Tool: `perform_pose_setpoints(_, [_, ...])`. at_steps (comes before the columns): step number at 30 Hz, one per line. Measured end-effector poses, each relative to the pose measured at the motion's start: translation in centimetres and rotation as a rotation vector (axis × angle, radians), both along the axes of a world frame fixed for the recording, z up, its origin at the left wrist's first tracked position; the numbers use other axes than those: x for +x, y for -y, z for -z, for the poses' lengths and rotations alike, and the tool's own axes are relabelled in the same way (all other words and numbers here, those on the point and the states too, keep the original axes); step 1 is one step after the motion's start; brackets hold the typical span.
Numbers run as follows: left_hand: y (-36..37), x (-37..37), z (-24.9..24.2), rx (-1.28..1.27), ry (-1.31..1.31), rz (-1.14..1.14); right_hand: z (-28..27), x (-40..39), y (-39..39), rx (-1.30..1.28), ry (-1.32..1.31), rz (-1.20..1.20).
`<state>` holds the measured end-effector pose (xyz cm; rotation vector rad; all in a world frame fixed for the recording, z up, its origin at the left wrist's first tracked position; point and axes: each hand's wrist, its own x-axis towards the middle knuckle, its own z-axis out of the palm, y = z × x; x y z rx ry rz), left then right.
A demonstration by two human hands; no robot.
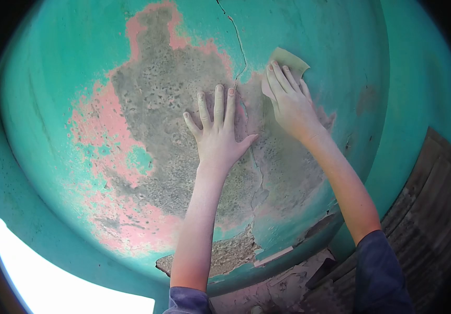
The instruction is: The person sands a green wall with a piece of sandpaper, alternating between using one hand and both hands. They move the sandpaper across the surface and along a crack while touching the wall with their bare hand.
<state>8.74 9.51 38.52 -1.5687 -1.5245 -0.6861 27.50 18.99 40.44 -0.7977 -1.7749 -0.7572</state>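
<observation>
My left hand [218, 131] lies flat on the bare grey patch [157, 104] of a turquoise painted wall [309, 31], its fingers spread and nothing in it. Up and to the right, my right hand [291, 102] presses a sheet of sandpaper [292, 62] against the wall. The sheet's top corner sticks out past the fingertips, and part of it is hidden under the palm. Pink undercoat [105, 118] shows around the grey patch. A thin crack [240, 44] runs down the wall and passes between my two hands.
Below my hands the plaster has broken away, leaving a rough hole [233, 254] near the wall's lower edge. Corrugated sheets [429, 209] stand at the right. Bright light [63, 277] comes in at the lower left. Debris [283, 293] lies at the bottom.
</observation>
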Motion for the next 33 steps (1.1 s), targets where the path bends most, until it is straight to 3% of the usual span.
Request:
perform_pose_setpoints(5, [0.2, -0.1, 0.0, -0.003, 0.015, 0.011, 7.6, -0.1, 2.2, -0.096, 0.054, -0.065])
perform_pose_setpoints(9, [0.6, -0.5, 2.4, -0.025, 0.042, 0.019, 13.9, 0.6, 4.4, -0.316, 0.249, -0.045])
perform_pose_setpoints(11, [1.1, -1.1, 4.9, -0.042, 0.056, 0.016, 13.8, 0.6, 4.7, -0.367, 0.274, -0.039])
perform_pose_setpoints(15, [3.0, -2.5, 11.8, -0.116, 0.195, -0.03, 8.0, -0.6, 5.0, -0.402, 0.062, -0.037])
perform_pose_setpoints(17, [4.4, -3.7, 15.6, -0.162, 0.254, -0.072, 6.9, -1.7, 6.1, -0.604, -0.082, -0.206])
perform_pose_setpoints(21, [7.2, -6.1, 22.0, -0.22, 0.339, -0.119, 16.3, -5.8, 7.5, -0.478, 0.067, -0.297])
perform_pose_setpoints(22, [8.3, -6.6, 22.6, -0.209, 0.351, -0.1, 18.5, -6.8, 8.3, -0.483, 0.129, -0.212])
perform_pose_setpoints(26, [11.3, -9.3, 22.8, -0.148, 0.43, -0.027, 18.2, -10.0, 8.4, -0.396, 0.16, -0.102])
perform_pose_setpoints(28, [12.4, -10.1, 22.1, -0.131, 0.421, -0.215, 14.9, -10.6, 9.6, -0.388, 0.12, -0.152])
perform_pose_setpoints(30, [12.8, -10.9, 20.9, -0.059, 0.485, -0.215, 12.6, -11.2, 10.7, -0.407, 0.051, -0.194])
perform_pose_setpoints(33, [13.5, -12.0, 18.6, -0.006, 0.58, -0.218, 15.6, -12.6, 11.8, -0.443, 0.058, -0.207])
